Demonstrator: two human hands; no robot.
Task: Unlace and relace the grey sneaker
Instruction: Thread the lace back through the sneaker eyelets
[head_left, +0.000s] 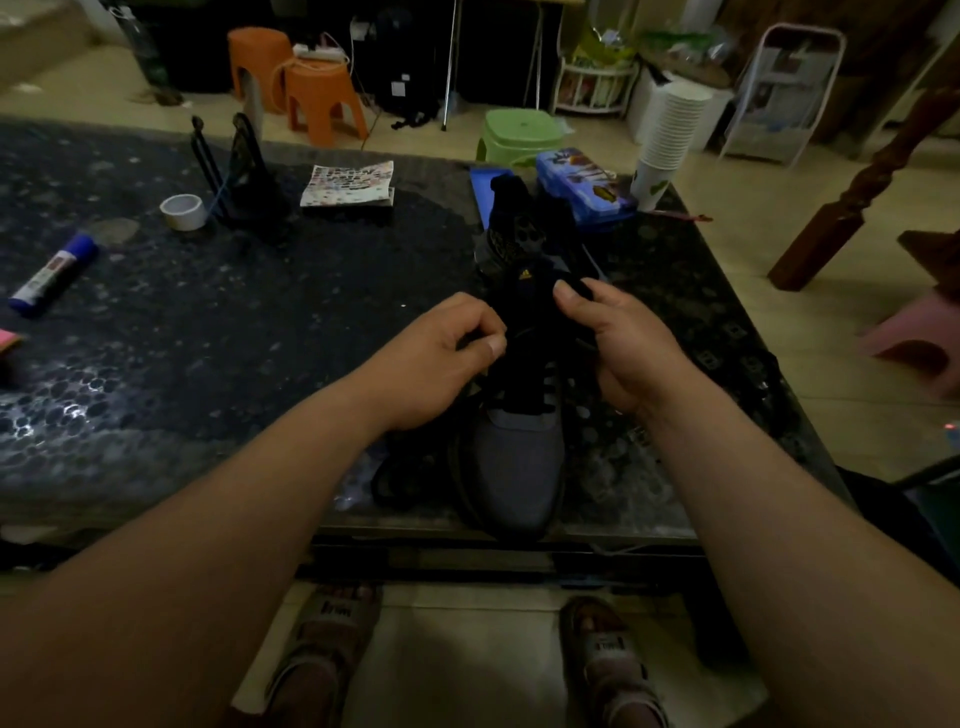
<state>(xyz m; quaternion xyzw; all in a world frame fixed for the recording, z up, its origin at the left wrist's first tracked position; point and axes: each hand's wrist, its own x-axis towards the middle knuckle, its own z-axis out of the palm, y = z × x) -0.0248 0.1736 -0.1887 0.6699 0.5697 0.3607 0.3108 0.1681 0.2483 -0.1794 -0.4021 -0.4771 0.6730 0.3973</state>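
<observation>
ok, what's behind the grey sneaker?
A second dark shoe, sole showing, lying on a blue board. The collar of the grey sneaker and the right hand cover its near end; contact cannot be judged.

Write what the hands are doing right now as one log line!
sneaker: on table, toe toward person | left hand: pinches lace | right hand: grips sneaker top
</observation>
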